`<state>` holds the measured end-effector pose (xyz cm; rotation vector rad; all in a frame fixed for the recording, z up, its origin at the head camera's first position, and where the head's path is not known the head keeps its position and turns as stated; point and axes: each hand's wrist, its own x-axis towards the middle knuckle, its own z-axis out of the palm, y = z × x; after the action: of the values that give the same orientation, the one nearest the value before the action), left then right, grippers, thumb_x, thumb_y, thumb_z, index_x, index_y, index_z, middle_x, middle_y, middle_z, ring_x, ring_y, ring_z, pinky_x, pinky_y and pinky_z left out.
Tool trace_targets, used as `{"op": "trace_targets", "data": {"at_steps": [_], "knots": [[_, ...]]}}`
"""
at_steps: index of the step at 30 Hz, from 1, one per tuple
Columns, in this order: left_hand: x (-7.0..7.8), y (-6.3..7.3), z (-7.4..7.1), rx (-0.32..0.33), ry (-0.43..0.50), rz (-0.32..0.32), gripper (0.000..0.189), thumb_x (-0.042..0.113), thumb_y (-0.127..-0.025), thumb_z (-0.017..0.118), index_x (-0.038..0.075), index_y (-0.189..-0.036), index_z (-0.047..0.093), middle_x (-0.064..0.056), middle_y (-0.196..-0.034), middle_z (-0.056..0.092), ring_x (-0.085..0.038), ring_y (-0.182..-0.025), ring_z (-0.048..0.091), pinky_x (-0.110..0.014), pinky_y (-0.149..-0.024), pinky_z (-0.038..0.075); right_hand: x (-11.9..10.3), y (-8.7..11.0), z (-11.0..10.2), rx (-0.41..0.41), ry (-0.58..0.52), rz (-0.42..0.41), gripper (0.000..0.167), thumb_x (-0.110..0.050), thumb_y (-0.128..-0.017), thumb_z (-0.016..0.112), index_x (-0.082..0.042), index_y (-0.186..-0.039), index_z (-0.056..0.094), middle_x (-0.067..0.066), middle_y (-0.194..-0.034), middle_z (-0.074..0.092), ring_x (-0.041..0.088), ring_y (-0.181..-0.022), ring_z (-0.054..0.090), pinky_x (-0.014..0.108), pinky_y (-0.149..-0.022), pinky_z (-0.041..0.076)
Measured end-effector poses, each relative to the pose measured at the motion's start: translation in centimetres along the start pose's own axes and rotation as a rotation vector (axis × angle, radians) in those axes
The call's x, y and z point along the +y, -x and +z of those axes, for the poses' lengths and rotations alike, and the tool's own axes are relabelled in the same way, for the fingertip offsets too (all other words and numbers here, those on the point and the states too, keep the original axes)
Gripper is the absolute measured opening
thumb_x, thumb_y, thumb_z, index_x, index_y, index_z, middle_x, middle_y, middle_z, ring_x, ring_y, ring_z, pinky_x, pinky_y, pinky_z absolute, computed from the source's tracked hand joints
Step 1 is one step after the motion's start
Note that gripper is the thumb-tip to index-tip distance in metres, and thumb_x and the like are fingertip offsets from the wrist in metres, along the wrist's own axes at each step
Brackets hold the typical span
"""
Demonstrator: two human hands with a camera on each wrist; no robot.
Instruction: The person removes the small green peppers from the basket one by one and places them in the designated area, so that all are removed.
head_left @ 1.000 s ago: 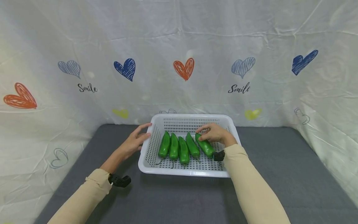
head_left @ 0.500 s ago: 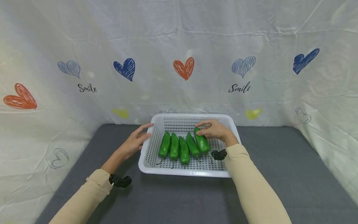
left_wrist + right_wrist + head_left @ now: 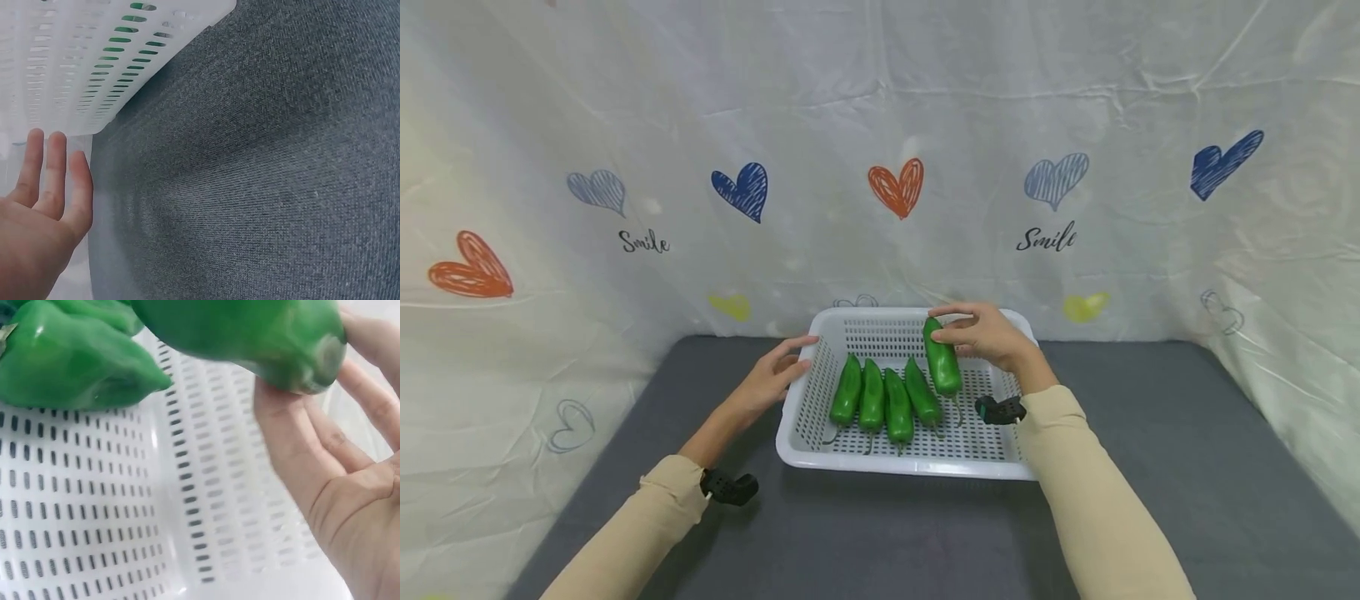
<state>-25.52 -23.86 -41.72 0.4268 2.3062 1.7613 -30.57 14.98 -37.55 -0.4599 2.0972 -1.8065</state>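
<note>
A white slotted plastic basket (image 3: 910, 469) stands on the table with several long green peppers (image 3: 847, 393) lying side by side in it. My right hand (image 3: 992, 340) pinches another green pepper (image 3: 943, 368) by its tip end, raised over the basket's right half with its stem hanging down. The right wrist view shows thumb and fingers on the end of this pepper (image 3: 250, 331), apart from a pepper (image 3: 75, 359) lying below. At the basket's left rim, my left hand (image 3: 767, 383) touches the edge with fingers extended. Outside the basket wall (image 3: 56, 69), several fingers of it look straight.
A dark grey cloth (image 3: 880, 533) covers the table around the basket. Close behind the basket hangs a pale curtain (image 3: 820, 250) printed with hearts and lettering. Both wrists wear black devices, the left one (image 3: 730, 487) low over the cloth.
My right hand has swung the rightmost pepper more upright and lifted it off the basket floor, up and toward the back. My left hand stays at the rim. The view has shifted slightly.
</note>
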Motion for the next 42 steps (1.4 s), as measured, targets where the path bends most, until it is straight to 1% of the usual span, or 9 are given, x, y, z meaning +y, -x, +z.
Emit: {"op": "trace_targets", "data": {"at_steps": [4,9,13,16,22,27,32,37,42], "knots": [[-0.2,-0.1,0.0,0.005,-0.027,0.023,0.053,0.024,-0.109,0.054,0.014,-0.157,0.036,-0.029,-0.141,0.048,-0.042,-0.117,0.059,-0.051,-0.082,0.057,-0.6,0.3,-0.3,-0.024,-0.018,0.000,0.053,-0.009,-0.096,0.073,0.000,-0.145,0.053,0.022,-0.124,0.063,0.034,-0.106,0.065,0.051,-0.088,0.055],[-0.3,0.0,0.2,0.011,0.005,0.024,0.050,0.023,-0.109,0.053,0.013,-0.156,0.038,-0.030,-0.141,0.048,-0.042,-0.115,0.060,-0.049,-0.080,0.058,-0.8,0.6,-1.0,-0.032,-0.015,-0.023,0.053,-0.008,-0.097,0.072,0.003,-0.144,0.053,0.023,-0.124,0.063,0.035,-0.105,0.066,0.051,-0.086,0.055],[-0.2,0.2,0.5,0.010,0.040,0.013,0.046,0.024,-0.109,0.053,0.013,-0.153,0.043,-0.027,-0.140,0.049,-0.041,-0.114,0.062,-0.050,-0.078,0.058,-0.8,1.0,-1.8,0.008,-0.016,-0.052,0.053,-0.007,-0.096,0.073,0.006,-0.143,0.052,0.023,-0.121,0.064,0.032,-0.102,0.067,0.049,-0.085,0.056],[-0.2,0.2,0.6,0.016,0.044,0.015,0.044,0.026,-0.109,0.053,0.014,-0.151,0.046,-0.025,-0.140,0.051,-0.040,-0.113,0.063,-0.050,-0.077,0.058,-1.1,1.4,-2.3,0.048,-0.041,-0.078,0.053,-0.007,-0.095,0.074,0.007,-0.142,0.053,0.022,-0.121,0.063,0.030,-0.101,0.068,0.047,-0.085,0.056],[-0.5,-0.1,0.4,0.015,0.055,0.039,0.045,0.025,-0.109,0.053,0.010,-0.151,0.045,-0.028,-0.139,0.051,-0.041,-0.113,0.062,-0.049,-0.079,0.058,-2.2,2.2,-2.7,0.086,-0.083,-0.115,0.055,-0.006,-0.093,0.076,0.007,-0.142,0.053,0.024,-0.126,0.058,0.028,-0.101,0.068,0.047,-0.086,0.056],[-0.3,0.0,0.4,0.028,0.057,0.035,0.044,0.023,-0.109,0.054,0.008,-0.150,0.046,-0.028,-0.138,0.051,-0.043,-0.114,0.062,-0.048,-0.079,0.058,-3.0,2.8,-2.8,0.079,-0.033,-0.136,0.057,-0.006,-0.090,0.079,0.003,-0.141,0.056,0.025,-0.131,0.056,0.030,-0.105,0.067,0.048,-0.089,0.055],[-0.3,-0.1,0.3,0.050,0.056,0.053,0.042,0.021,-0.108,0.056,0.007,-0.147,0.050,-0.025,-0.136,0.053,-0.040,-0.113,0.063,-0.046,-0.078,0.059,-3.5,3.6,-3.1,0.059,0.037,-0.159,0.058,-0.010,-0.089,0.082,-0.003,-0.142,0.058,0.023,-0.134,0.055,0.031,-0.107,0.066,0.044,-0.089,0.055],[-0.2,-0.1,0.4,0.081,-0.001,0.073,0.039,0.022,-0.106,0.060,0.006,-0.141,0.056,-0.022,-0.136,0.055,-0.036,-0.111,0.063,-0.043,-0.077,0.058,-3.6,4.4,-3.6,0.065,0.104,-0.203,0.056,-0.012,-0.091,0.080,-0.006,-0.142,0.058,0.021,-0.136,0.054,0.030,-0.111,0.064,0.041,-0.088,0.056],[-0.1,0.0,0.6,0.095,-0.049,0.069,0.039,0.023,-0.106,0.060,0.006,-0.140,0.057,-0.022,-0.132,0.056,-0.033,-0.107,0.065,-0.040,-0.077,0.058,-3.5,5.0,-4.0,0.082,0.127,-0.229,0.055,-0.012,-0.091,0.080,-0.007,-0.142,0.058,0.021,-0.135,0.055,0.031,-0.111,0.063,0.041,-0.086,0.057]]}}
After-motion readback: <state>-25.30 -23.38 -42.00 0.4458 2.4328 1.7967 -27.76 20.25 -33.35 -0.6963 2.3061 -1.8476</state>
